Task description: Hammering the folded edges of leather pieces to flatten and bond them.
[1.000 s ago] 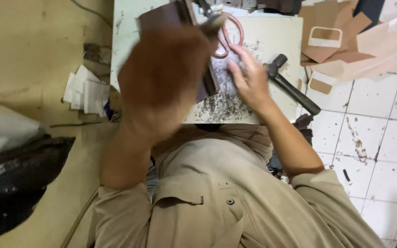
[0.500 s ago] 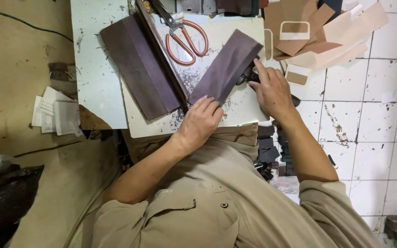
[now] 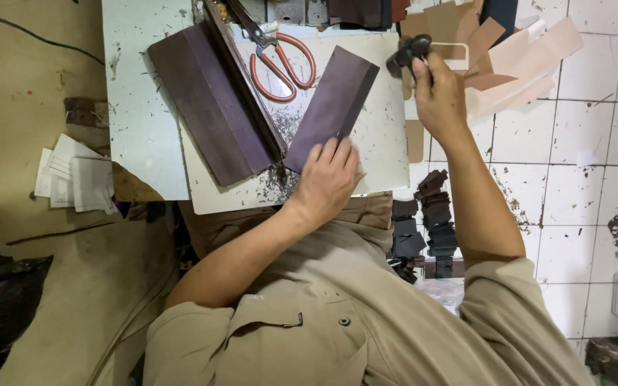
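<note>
My left hand [image 3: 329, 179] presses flat on the near end of a dark purple leather strip [image 3: 332, 104] that lies slanted on the white work board [image 3: 384, 143]. My right hand [image 3: 438, 89] is raised above the board's right edge, closed around the handle of a black hammer [image 3: 408, 51] whose head points left. Left of the strip sits a stack of dark brown leather pieces [image 3: 205, 100] with a long dark bar [image 3: 241, 78] along its right side. Red-handled scissors [image 3: 280, 61] lie at the board's far side.
Tan and pink cut-out pieces [image 3: 509, 53] are piled on the tiled floor at the upper right. Dark scraps are stacked [image 3: 434, 211] by my right elbow. Folded white papers [image 3: 73, 179] lie at the left. Dark shavings [image 3: 277, 179] litter the board's near edge.
My right hand picked the hammer up from the board and lifted it. My left hand laid the purple strip down and now holds its near end flat.
</note>
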